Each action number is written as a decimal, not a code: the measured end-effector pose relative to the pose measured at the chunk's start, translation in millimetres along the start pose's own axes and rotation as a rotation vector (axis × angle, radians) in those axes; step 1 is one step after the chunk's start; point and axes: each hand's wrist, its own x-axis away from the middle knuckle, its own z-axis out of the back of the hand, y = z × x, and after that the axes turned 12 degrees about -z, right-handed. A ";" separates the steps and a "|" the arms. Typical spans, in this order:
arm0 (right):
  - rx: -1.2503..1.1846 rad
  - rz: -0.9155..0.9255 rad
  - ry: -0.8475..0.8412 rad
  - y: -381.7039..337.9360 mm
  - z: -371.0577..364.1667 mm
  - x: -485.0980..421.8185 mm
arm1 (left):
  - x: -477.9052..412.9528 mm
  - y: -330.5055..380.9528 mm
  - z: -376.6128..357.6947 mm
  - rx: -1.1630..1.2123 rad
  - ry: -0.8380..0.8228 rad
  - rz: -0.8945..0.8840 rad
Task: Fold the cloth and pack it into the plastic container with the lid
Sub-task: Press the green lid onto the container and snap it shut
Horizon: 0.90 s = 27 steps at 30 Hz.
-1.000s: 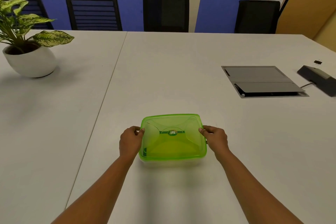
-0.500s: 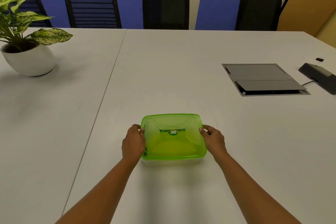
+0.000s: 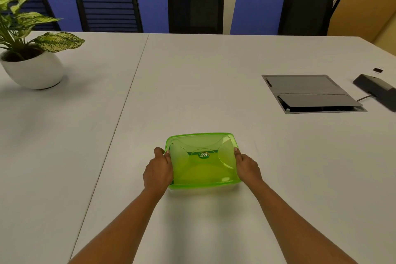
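A square plastic container with a translucent green lid sits on the white table, near the front edge. The lid lies on top and carries a small round label at its middle. My left hand grips the container's left side, thumb on the lid's rim. My right hand grips the right side the same way. A yellow-green mass shows dimly through the lid; I cannot tell whether it is the cloth. No cloth lies outside the container.
A potted plant in a white bowl stands at the far left. A grey cable hatch is set into the table at the right, with a dark box and a small clip beyond it. Black chairs line the far edge.
Both hands stay on the container's sides. The container has come slightly nearer to me, and the view has shifted a little.
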 end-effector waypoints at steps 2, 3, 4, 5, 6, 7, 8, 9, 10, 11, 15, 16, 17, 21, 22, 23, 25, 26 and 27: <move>-0.003 -0.006 -0.023 2.4 0.4 -2.3 | 0.2 -0.1 -0.2 -0.029 -0.001 -0.014; -0.008 -0.008 -0.027 3.1 0.4 -3.2 | 0.5 -0.3 -0.5 -0.039 -0.005 -0.020; -0.012 -0.008 -0.027 3.4 0.3 -3.8 | 1.2 -0.8 -0.8 -0.045 -0.011 -0.023; -0.017 -0.009 -0.025 3.1 -0.4 -4.2 | 1.7 -1.5 -0.7 -0.047 -0.019 -0.021; -0.021 -0.010 -0.023 2.8 -1.1 -4.3 | 1.8 -2.0 -0.4 -0.050 -0.027 -0.017; -0.025 -0.012 -0.021 2.9 -2.0 -4.4 | 1.5 -2.6 -0.2 -0.055 -0.035 -0.013; -0.031 -0.015 -0.017 3.3 -2.5 -4.6 | 1.0 -2.9 -0.3 -0.061 -0.045 -0.012; -0.038 -0.018 -0.015 3.9 -3.0 -5.0 | 0.5 -3.0 -0.2 -0.068 -0.058 -0.012; -0.043 -0.022 -0.014 4.7 -3.4 -5.3 | 0.1 -3.2 -0.2 -0.073 -0.073 -0.010; -0.047 -0.025 -0.015 5.2 -3.6 -5.5 | -0.2 -3.6 0.0 -0.074 -0.086 -0.008; -0.059 -0.027 -0.025 5.8 -4.2 -5.9 | -0.8 -4.9 2.6 -0.056 -0.122 0.010; -0.064 -0.027 -0.025 6.0 -4.4 -5.9 | -0.5 -4.4 3.9 -0.043 -0.133 0.019; -0.070 -0.026 -0.025 6.6 -4.4 -6.2 | -0.1 -3.6 5.2 -0.029 -0.147 0.027; -0.094 -0.026 -0.029 8.4 -4.5 -6.0 | 1.4 -2.8 9.3 -0.031 -0.186 0.051; -0.100 -0.024 -0.029 8.5 -4.8 -5.7 | 0.9 -4.0 9.9 -0.049 -0.186 0.056; -0.105 -0.024 -0.028 8.7 -5.1 -5.5 | -0.2 -4.9 9.6 -0.069 -0.182 0.062; -0.115 -0.025 -0.027 9.2 -4.9 -5.0 | -4.3 -4.1 9.2 -0.069 -0.159 0.076; -0.118 -0.023 -0.028 9.3 -4.8 -4.7 | -6.9 -2.3 9.2 -0.037 -0.148 0.074; -0.121 -0.020 -0.029 9.6 -4.9 -4.4 | -10.0 -0.1 9.2 0.008 -0.141 0.062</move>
